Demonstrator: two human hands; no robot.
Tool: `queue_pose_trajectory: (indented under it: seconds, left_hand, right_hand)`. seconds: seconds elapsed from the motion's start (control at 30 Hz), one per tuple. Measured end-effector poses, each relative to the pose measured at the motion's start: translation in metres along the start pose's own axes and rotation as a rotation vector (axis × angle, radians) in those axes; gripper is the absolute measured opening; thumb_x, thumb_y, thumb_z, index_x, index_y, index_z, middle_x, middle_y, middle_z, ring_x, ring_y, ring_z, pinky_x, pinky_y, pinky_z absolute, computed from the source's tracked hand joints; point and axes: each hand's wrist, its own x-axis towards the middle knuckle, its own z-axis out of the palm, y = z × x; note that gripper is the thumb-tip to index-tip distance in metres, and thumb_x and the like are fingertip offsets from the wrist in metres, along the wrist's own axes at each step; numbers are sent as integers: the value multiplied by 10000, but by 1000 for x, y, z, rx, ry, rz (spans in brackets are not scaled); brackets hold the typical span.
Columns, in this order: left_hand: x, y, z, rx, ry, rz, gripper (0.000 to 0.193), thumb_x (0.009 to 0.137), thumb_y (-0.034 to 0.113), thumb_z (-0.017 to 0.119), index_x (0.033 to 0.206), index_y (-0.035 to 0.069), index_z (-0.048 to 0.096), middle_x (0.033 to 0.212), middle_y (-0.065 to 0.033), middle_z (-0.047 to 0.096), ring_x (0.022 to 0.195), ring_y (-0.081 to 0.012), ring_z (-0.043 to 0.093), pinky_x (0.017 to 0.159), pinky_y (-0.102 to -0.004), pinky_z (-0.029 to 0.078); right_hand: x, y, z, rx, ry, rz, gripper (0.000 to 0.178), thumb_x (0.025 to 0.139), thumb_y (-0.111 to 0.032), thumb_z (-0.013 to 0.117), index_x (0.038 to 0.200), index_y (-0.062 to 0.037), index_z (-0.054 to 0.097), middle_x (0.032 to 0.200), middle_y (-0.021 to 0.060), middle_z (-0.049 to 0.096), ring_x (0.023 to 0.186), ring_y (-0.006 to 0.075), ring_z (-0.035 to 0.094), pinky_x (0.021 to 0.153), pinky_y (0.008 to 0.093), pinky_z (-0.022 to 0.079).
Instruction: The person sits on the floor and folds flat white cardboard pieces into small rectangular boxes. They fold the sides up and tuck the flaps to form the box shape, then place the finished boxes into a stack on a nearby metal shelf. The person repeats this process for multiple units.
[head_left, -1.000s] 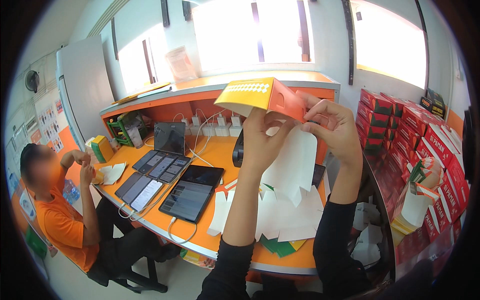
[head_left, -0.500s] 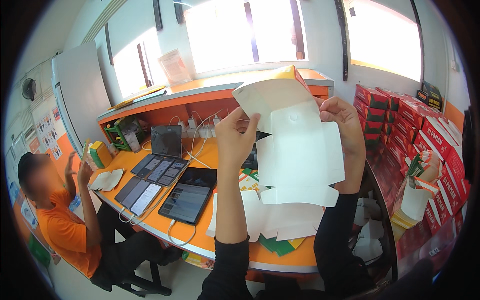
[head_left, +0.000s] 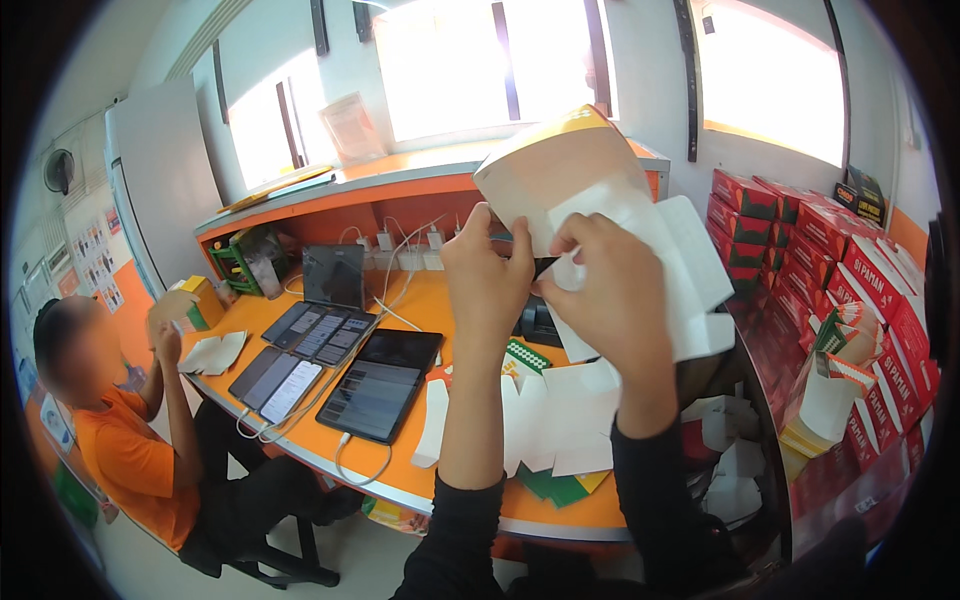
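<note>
Raised above the orange desk (head_left: 470, 300), an unfolded carton blank (head_left: 600, 210) is held up between both hands, white inner face turned toward the camera, yellow-orange outer face showing along its top edge. The left hand (head_left: 487, 270) is closed on the blank's lower left part, fingers curled over the near face and the thumb side pressed against the card. The right hand (head_left: 605, 290) is clamped on the middle of the blank, fingers folded across the white panel, with flaps spreading out to the right and below the knuckles. Most of the carton is seen above and to the right of both grips; only a small strip is covered by the fingers. The two hands are set just beside each other, nearly touching.

On the desk below the forearms, a loose heap of flat white blanks (head_left: 560, 420) is spread, with green and yellow pieces at its near edge. Further left, several tablets (head_left: 340, 360) with cables are laid out in a row. To the right, red boxes (head_left: 840, 270) are stacked in tiers. At the far left end of the desk a seated person in an orange shirt (head_left: 130, 460) is noted, a hand raised to a small carton of their own.
</note>
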Motion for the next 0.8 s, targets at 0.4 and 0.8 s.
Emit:
queue_pose_trajectory:
  seconds: [0.4,0.8]
  left_hand:
    - [7,-2,-13,-113,36,19,137,903,74,586,919,-53,635,736,-148,677,639,-194,688,560,-277,518]
    - [12,-15,-3,-200,148,12,176,949,103,538,901,-53,602,690,-98,620,568,-126,598,520,-272,532]
  right_hand:
    - [24,33,39,103,274,-346,179,641,14,718,804,-61,719,837,41,711,747,207,665,662,294,534]
    - [25,41,36,171,227,-383,159,630,39,711,766,-41,723,785,67,711,716,206,673,646,290,536]
